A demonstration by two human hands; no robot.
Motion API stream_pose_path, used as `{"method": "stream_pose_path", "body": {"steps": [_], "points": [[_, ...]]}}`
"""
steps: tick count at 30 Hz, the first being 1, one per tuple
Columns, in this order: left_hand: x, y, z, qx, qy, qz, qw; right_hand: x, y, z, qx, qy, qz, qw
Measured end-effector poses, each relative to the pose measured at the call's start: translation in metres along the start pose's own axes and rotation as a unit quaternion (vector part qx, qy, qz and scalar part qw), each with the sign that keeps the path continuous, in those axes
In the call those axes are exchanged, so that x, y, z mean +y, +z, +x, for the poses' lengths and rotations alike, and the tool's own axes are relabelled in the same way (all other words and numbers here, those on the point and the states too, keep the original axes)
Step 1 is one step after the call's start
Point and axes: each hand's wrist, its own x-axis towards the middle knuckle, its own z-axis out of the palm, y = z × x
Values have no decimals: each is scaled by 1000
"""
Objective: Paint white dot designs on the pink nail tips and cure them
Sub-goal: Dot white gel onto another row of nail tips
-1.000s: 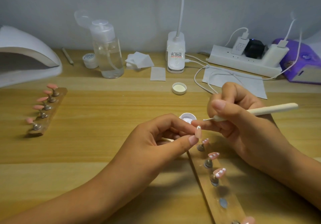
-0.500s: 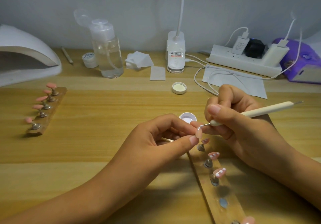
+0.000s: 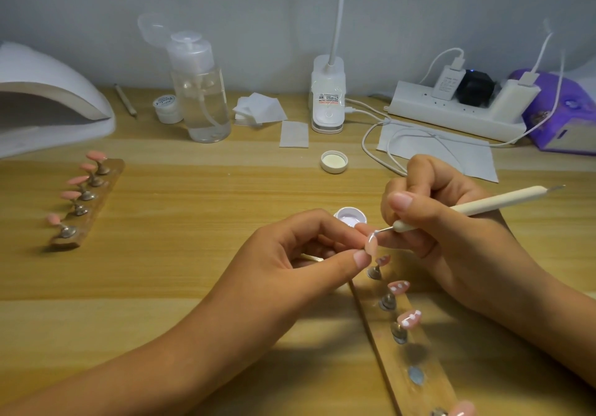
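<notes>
At the far left a white curing lamp (image 3: 48,93) sits on the wooden table (image 3: 193,286). Just in front of it lies a wooden holder strip (image 3: 96,202) carrying five plain pink nail tips (image 3: 71,194) on small metal stands. Behind, near the wall, stand a small white jar (image 3: 167,107), a clear pump bottle (image 3: 201,99) and a few white wipes (image 3: 259,109).

Toward the middle, the left hand (image 3: 290,260) pinches a single pink nail tip (image 3: 371,244) between thumb and forefinger, raised above the table. That tip is glossy pale pink, with a white mark at its upper end. Just behind it sits a small open pot of white paint (image 3: 350,216), and farther back a loose white cap (image 3: 334,161).

The right hand (image 3: 445,231) grips a cream dotting tool (image 3: 477,206) like a pen, its thin metal point touching the top of the held tip.

Below the hands a second wooden holder (image 3: 432,386) runs toward the lower right. Three dotted pink tips (image 3: 409,319) on it show white dots along one edge; beyond them is one bare metal disc (image 3: 416,375).

At the far right are a white power strip (image 3: 451,114) and a purple box (image 3: 567,115).
</notes>
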Motion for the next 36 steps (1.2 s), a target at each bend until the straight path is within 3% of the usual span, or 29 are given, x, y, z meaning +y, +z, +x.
{"method": "stream_pose_path", "body": {"steps": [36], "points": [[2, 1, -1, 2, 0, 9, 1000, 1, -1, 2, 2, 14, 10, 1000]]}}
